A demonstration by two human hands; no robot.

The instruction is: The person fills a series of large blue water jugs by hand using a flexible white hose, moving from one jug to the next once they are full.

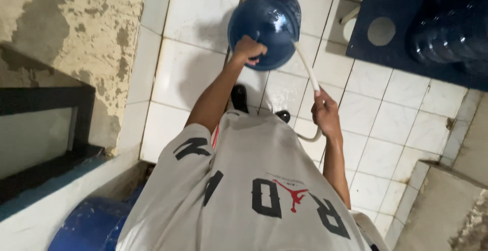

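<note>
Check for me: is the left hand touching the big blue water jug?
Touching. The head view shows the left hand closed on the near edge of the blue water jug, with no gap between them. The right hand holds the white hose.

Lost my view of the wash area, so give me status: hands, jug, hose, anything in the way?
Left hand grips the blue water jug at its top. Right hand holds the white hose, which runs to the jug. Wet tile floor around it.

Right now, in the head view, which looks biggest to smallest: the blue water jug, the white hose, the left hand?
1. Blue water jug.
2. White hose, long but thin.
3. Left hand, smallest, though it is close to the hose.
</note>
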